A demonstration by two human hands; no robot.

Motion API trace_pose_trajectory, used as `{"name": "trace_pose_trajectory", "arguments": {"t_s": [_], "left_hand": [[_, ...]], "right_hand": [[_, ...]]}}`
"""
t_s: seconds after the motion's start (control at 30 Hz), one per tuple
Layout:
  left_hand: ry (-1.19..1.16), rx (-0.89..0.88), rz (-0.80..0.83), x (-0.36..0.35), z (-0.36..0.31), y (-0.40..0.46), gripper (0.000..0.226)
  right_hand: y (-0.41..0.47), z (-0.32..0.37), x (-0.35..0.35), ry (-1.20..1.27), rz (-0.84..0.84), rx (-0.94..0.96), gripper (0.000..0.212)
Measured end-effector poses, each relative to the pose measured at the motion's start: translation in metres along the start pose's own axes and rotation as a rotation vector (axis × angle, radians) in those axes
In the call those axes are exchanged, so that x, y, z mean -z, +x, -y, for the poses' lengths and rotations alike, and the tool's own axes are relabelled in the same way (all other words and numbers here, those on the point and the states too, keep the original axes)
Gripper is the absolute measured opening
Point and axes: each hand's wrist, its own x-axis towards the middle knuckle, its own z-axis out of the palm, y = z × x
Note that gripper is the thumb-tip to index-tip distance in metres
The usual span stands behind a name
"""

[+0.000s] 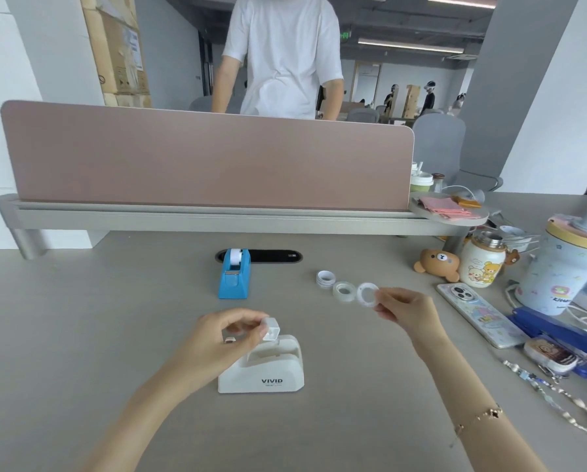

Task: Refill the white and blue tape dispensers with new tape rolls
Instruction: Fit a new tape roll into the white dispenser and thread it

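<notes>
The white dispenser (pixel 261 367) stands on the tabletop (pixel 81 318) at about 6 o'clock in the view, its long axis running left to right and its printed side facing the camera; its roll cradle is empty. The left hand (pixel 230 333) hovers just above it at its 11 o'clock, fingers pinching a small white spindle piece (pixel 271 329). The right hand (pixel 406 310), well apart from the left, pinches a clear tape roll (pixel 367 294) by its rim, the roll's open centre turned toward the camera. Two more rolls lie on the tabletop just beside it toward 10 o'clock: a clear one (pixel 343 289) and a white one (pixel 325 278). The blue dispenser (pixel 234 274) sits at 12 o'clock from the white one, long axis running toward and away from the camera, cutter end nearest, a white roll seated in it.
</notes>
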Motion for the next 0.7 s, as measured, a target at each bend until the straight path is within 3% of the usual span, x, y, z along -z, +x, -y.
{"name": "trace_pose_trajectory", "arguments": {"t_s": [0.3,0.43,0.6,0.7], "left_hand": [[-0.007,-0.027,-0.067,0.002,0.0,0.001,0.014],[-0.016,-0.011,-0.002,0.003,0.0,0.003,0.016],[-0.079,-0.004,0.02,0.008,-0.001,0.007,0.015],[-0.079,0.002,0.024,0.011,-0.001,0.007,0.015]], "right_hand": [[0.053,-0.034,0.003,-0.355,-0.126,-0.067,0.013],[0.061,-0.034,-0.001,-0.39,-0.15,-0.064,0.017],[0.052,-0.032,0.002,-0.261,-0.268,-0.013,0.026],[0.043,-0.032,0.003,-0.332,-0.27,0.046,0.024]]}}
